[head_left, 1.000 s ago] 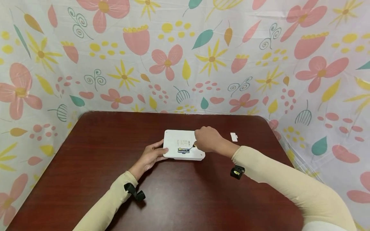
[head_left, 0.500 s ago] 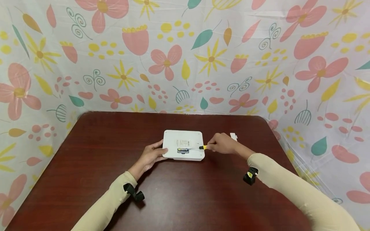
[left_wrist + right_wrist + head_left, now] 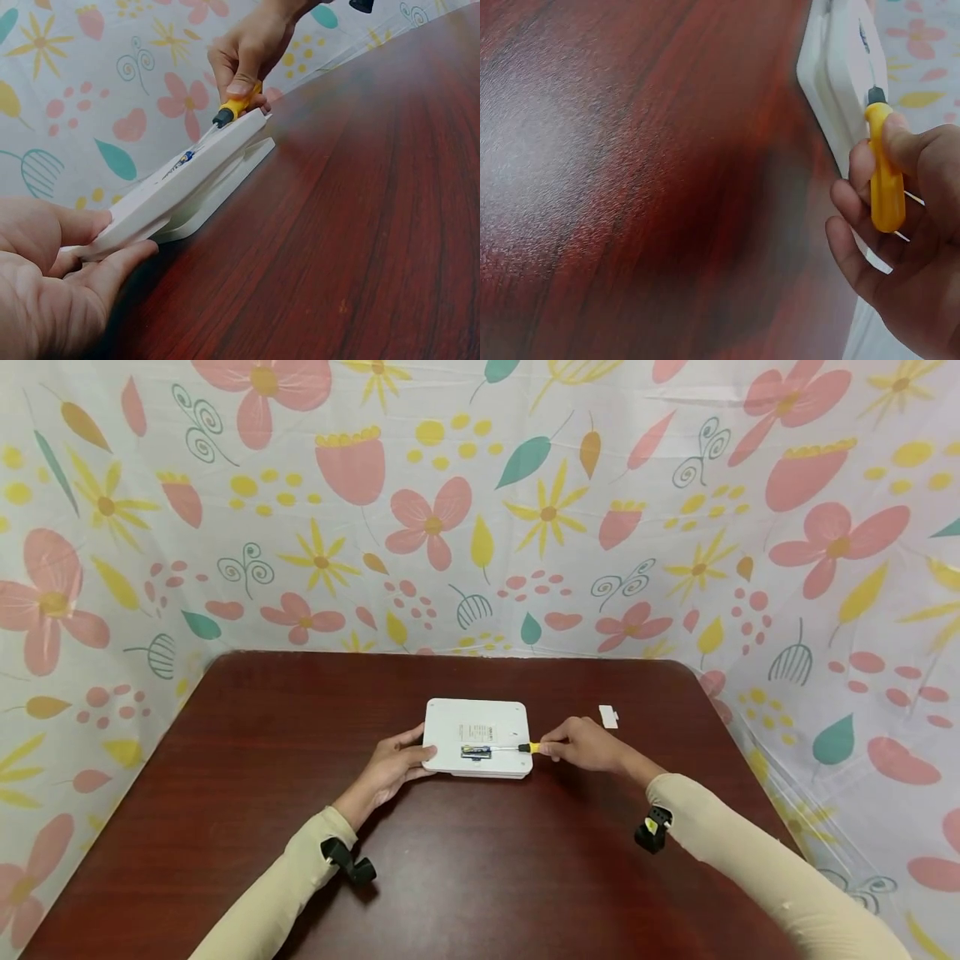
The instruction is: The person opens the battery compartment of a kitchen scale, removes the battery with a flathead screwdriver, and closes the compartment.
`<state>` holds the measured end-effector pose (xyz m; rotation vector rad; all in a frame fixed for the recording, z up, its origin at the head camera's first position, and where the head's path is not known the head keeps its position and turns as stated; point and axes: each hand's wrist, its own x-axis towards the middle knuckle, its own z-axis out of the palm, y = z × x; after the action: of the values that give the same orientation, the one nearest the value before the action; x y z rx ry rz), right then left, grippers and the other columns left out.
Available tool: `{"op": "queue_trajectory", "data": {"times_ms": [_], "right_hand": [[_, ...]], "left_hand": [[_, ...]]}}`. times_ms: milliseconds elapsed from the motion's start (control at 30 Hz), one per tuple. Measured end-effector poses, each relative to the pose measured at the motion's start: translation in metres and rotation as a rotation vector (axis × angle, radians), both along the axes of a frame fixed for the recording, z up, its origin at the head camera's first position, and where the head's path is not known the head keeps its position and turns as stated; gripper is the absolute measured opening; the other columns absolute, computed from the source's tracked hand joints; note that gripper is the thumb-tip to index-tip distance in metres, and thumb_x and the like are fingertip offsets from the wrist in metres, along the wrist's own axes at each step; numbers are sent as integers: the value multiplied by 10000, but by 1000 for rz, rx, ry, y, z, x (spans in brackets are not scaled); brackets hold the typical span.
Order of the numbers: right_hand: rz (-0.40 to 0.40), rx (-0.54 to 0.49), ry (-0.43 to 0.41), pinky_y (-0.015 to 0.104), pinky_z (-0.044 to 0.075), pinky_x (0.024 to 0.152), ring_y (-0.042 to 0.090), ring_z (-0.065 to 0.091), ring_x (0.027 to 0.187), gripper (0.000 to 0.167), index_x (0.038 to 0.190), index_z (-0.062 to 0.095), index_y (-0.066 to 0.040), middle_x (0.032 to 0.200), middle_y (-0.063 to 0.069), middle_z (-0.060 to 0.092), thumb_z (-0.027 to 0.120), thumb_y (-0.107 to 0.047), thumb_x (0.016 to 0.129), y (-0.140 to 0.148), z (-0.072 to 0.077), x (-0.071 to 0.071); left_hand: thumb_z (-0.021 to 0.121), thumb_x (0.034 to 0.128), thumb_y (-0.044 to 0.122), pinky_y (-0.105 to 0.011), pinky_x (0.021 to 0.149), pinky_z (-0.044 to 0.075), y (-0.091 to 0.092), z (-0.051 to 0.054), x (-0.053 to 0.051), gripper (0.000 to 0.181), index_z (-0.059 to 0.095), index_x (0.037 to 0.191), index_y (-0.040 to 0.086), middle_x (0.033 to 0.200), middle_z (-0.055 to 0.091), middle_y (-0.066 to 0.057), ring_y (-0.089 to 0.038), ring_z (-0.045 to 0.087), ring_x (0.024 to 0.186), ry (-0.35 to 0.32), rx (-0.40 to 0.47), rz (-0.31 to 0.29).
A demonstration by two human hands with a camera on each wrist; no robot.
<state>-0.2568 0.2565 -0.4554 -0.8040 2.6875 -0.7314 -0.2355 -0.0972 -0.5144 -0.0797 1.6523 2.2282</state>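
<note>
A white, flat, box-like device (image 3: pixel 450 717) lies tilted on the table with its labelled underside up. Its small open compartment shows a battery (image 3: pixel 476 751). At the device's left edge my left hand (image 3: pixel 390 765) grips it, thumb on top and fingers beneath, as the left wrist view shows. My right hand (image 3: pixel 588 743) pinches a yellow-handled screwdriver (image 3: pixel 887 169) between thumb and fingers. The shaft lies low across the underside, its tip at the right end of the battery compartment. Whether the tip touches the battery is too small to tell.
A small white battery cover (image 3: pixel 608 717) lies on the brown table (image 3: pixel 450 860), right of the device and just beyond my right hand. Behind the table's far edge hangs a floral curtain (image 3: pixel 480 510). Both wrists carry black camera mounts.
My right hand has drawn back to the right and lowered the screwdriver to a flatter angle, its tip staying near the compartment. The left hand and device have hardly moved.
</note>
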Motion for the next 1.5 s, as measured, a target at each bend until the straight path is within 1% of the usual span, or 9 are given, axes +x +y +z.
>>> {"op": "queue_trajectory", "data": {"times_ms": [233,600,700,833,933,1067,1167,1400,1500], "right_hand": [[-15,-19,17,244,402,608,94,465,631,195,1087,800,-116,742,-87,662,665,-234,1013,2,-8,-2],[-32,-117,-22,248,410,621,107,504,674,217,1057,798,-73,792,-35,708,648,-226,1023,7,-13,-1],[-36,-122,-3,240,399,597,94,487,658,208,1002,798,-67,774,-55,685,654,-216,1020,7,-5,2],[-28,-66,51,219,354,538,65,409,565,191,964,797,-66,709,-25,657,669,-199,1011,-2,16,10],[-20,-16,73,221,328,505,64,366,515,190,1015,809,-68,688,14,670,673,-200,1006,-11,33,17],[-16,51,95,230,328,492,72,380,501,211,1081,812,-78,697,-24,685,681,-223,1001,-24,49,25],[-9,93,115,227,324,491,62,389,496,198,1060,821,-91,733,-62,697,687,-223,996,-31,57,28],[28,122,157,228,269,478,54,290,452,171,1004,833,-90,813,-22,743,698,-193,981,-39,63,29],[41,134,154,225,263,478,51,282,447,174,992,836,-90,721,-55,693,698,-196,981,-42,63,27]], "left_hand": [[637,960,-63,-334,820,620,-2,-2,-1,655,384,1559,12,1082,707,-163,-175,718,894,12,6,-2],[643,970,-39,-312,803,618,-4,-4,-1,653,383,1565,26,1153,690,-183,-176,717,908,-8,-6,18],[642,971,-36,-311,812,617,-3,-3,-1,656,378,1567,27,1161,682,-188,-170,714,914,-1,-9,15],[643,965,-46,-325,825,616,-3,-4,-1,653,389,1562,27,1151,683,-191,-177,715,910,4,3,14],[645,962,-50,-335,839,615,-2,-5,-2,653,391,1560,24,1149,685,-188,-181,715,914,5,15,8],[650,959,-51,-336,835,616,-2,-5,-2,656,397,1559,32,1126,695,-170,-183,721,909,-2,16,8],[650,957,-53,-333,823,619,-1,-4,-1,655,400,1557,32,1107,700,-163,-182,723,898,1,9,12],[643,958,-57,-329,809,621,1,-2,0,649,402,1555,24,1084,702,-147,-177,719,884,5,7,21],[637,961,-61,-327,809,620,1,-3,0,650,393,1559,21,1072,705,-145,-176,718,885,1,5,21]]}}
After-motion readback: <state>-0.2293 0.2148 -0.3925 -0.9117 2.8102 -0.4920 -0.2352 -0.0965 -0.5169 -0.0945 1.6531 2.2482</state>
